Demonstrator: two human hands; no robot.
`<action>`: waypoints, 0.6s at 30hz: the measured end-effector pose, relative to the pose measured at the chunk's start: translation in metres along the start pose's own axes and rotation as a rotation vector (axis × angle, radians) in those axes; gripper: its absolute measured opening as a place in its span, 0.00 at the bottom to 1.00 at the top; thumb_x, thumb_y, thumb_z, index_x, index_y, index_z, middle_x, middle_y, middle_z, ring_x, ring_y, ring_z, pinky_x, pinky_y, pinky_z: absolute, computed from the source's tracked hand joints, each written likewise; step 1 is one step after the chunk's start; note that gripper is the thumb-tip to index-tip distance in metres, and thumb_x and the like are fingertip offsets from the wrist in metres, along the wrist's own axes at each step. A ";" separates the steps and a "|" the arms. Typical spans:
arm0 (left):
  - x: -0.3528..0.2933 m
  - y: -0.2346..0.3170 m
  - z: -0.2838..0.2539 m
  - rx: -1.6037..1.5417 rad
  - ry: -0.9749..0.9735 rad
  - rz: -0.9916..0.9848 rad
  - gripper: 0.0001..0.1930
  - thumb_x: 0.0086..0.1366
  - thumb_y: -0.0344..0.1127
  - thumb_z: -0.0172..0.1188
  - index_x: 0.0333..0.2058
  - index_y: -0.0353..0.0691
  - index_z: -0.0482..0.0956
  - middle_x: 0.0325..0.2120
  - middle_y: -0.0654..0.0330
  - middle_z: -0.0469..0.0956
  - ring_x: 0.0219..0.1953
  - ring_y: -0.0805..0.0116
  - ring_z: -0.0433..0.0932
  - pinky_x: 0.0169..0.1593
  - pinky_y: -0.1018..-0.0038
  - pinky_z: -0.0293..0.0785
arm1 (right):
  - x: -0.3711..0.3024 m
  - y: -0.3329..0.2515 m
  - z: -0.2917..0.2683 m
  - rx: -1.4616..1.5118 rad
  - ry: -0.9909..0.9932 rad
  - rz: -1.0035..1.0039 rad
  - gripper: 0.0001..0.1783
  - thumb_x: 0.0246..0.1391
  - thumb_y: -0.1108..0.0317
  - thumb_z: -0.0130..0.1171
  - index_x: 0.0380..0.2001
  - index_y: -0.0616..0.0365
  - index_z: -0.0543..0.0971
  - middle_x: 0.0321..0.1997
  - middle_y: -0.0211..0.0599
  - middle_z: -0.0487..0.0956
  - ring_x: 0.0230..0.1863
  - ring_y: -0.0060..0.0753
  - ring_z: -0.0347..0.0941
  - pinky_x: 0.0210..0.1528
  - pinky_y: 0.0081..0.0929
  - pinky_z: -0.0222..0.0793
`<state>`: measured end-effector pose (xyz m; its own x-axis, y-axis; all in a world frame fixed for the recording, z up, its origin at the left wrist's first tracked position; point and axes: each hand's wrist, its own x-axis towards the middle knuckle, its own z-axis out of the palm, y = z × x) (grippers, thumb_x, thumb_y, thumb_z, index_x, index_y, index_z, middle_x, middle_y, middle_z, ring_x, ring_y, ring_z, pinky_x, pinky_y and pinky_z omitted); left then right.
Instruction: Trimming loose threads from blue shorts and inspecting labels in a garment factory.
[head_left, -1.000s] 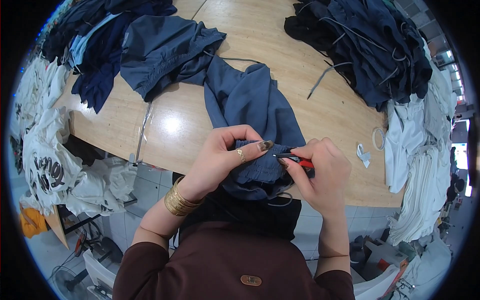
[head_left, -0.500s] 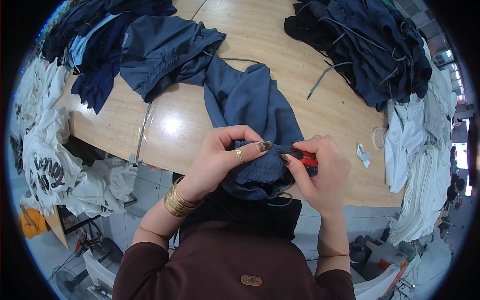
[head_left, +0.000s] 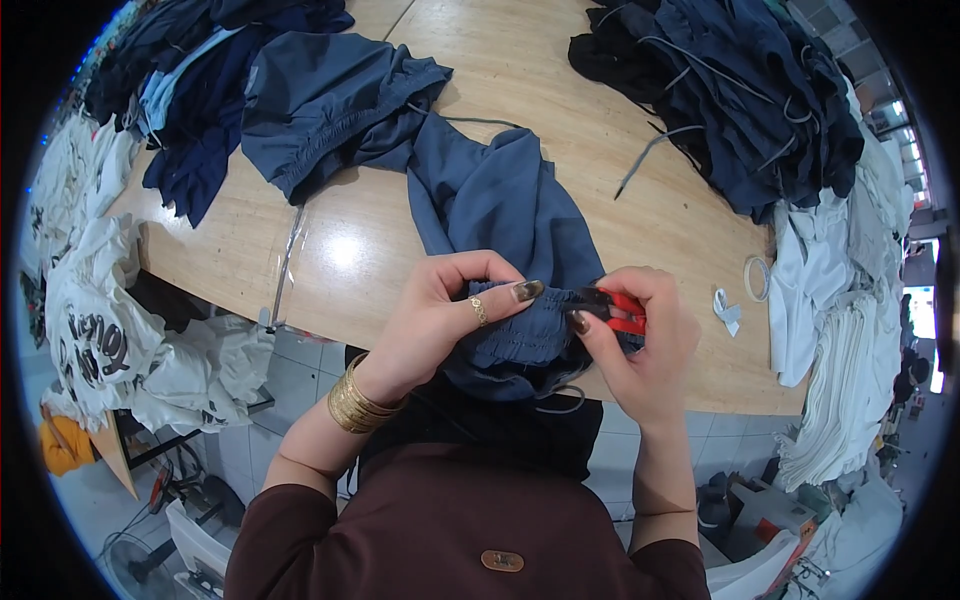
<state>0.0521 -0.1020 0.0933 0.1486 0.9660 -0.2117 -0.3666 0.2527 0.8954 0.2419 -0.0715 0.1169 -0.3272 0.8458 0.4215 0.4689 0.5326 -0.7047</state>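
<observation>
A slate-blue pair of drawstring shorts (head_left: 500, 195) lies over the near table edge, its gathered elastic waistband bunched toward me. My left hand (head_left: 455, 300) pinches that waistband, thumb on top and the fingers behind it. Closed around red-handled thread snips (head_left: 620, 310), my right hand (head_left: 645, 335) is just to the right. The dark blades of the snips are against the waistband, close to my left thumb tip. Whether the blades are apart is too small to tell. A cord end (head_left: 562, 402) hangs below the waistband.
Another slate-blue garment (head_left: 340, 110) lies beyond on the wooden table (head_left: 370, 235). Dark garments with cords (head_left: 740, 100) are heaped at the far right. White garments (head_left: 90, 300) hang at the left; folded white cloth (head_left: 840, 380) and a tape roll (head_left: 757, 278) are at the right.
My right hand has shifted slightly right with the snips, drawing the blades back from my left thumb. More of the red handles shows. My left hand and the shorts stay put.
</observation>
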 end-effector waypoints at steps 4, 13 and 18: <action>0.001 -0.002 0.001 -0.027 -0.013 0.007 0.05 0.59 0.28 0.56 0.30 0.32 0.76 0.28 0.66 0.76 0.31 0.84 0.71 0.37 0.86 0.67 | -0.001 0.001 0.003 -0.013 -0.130 -0.119 0.11 0.39 0.72 0.66 0.29 0.53 0.76 0.25 0.30 0.73 0.23 0.27 0.68 0.24 0.21 0.62; 0.007 -0.012 -0.006 -0.222 -0.004 0.020 0.05 0.63 0.31 0.52 0.32 0.37 0.72 0.28 0.71 0.72 0.32 0.87 0.68 0.38 0.88 0.64 | -0.007 0.003 0.006 0.403 0.014 0.403 0.03 0.51 0.81 0.52 0.28 0.62 0.72 0.21 0.21 0.66 0.23 0.09 0.57 0.25 0.08 0.50; 0.005 -0.011 -0.007 -0.197 -0.011 0.036 0.04 0.63 0.31 0.52 0.33 0.36 0.72 0.30 0.69 0.73 0.33 0.87 0.68 0.39 0.88 0.65 | -0.014 0.001 0.007 0.180 -0.065 0.256 0.13 0.41 0.74 0.64 0.33 0.60 0.74 0.26 0.32 0.73 0.24 0.22 0.68 0.30 0.15 0.64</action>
<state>0.0502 -0.0994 0.0797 0.1417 0.9741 -0.1761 -0.5442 0.2253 0.8081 0.2409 -0.0832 0.1064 -0.2719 0.9445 0.1846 0.3920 0.2839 -0.8751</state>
